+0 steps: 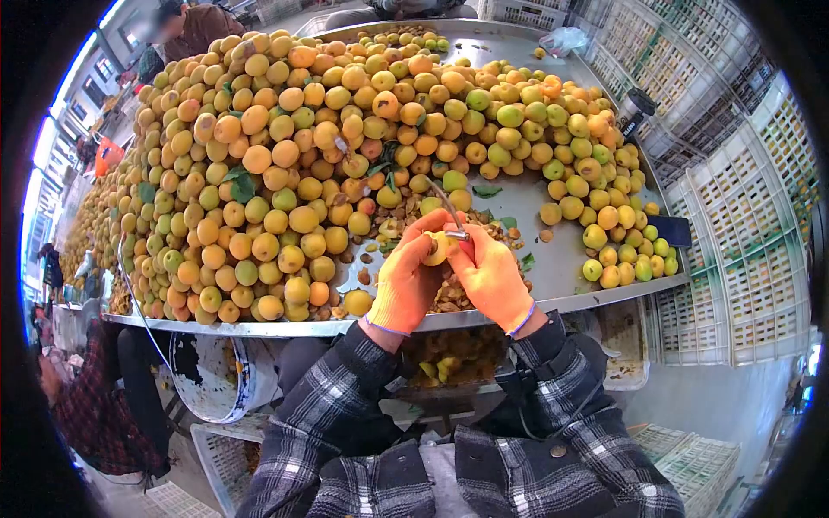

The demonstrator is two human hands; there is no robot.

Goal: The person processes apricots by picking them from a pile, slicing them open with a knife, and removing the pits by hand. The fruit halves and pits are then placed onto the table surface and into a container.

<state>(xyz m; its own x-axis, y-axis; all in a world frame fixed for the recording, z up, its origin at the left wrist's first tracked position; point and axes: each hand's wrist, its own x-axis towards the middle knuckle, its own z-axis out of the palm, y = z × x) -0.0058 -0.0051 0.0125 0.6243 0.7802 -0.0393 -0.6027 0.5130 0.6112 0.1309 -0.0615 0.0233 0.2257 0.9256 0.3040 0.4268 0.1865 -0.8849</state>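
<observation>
In orange gloves, my two hands meet over the near edge of a metal table (535,220). My left hand (404,281) is closed around a yellow apricot (439,249). My right hand (492,281) grips a small tool (446,202) with a thin, curved brown stem and a short metal part, right against that fruit. Its working end is hidden by the fingers and fruit. Behind and below the hands lie brown pits and scraps (453,298). A large heap of yellow, orange and greenish apricots (259,160) rises beyond and to the left.
More apricots (617,229) lie on the right, near a dark flat object (669,231). Stacked white crates (734,250) line the right side. A white bucket (207,380) stands below the table at left. A person (194,30) is at the far left; another sits lower left.
</observation>
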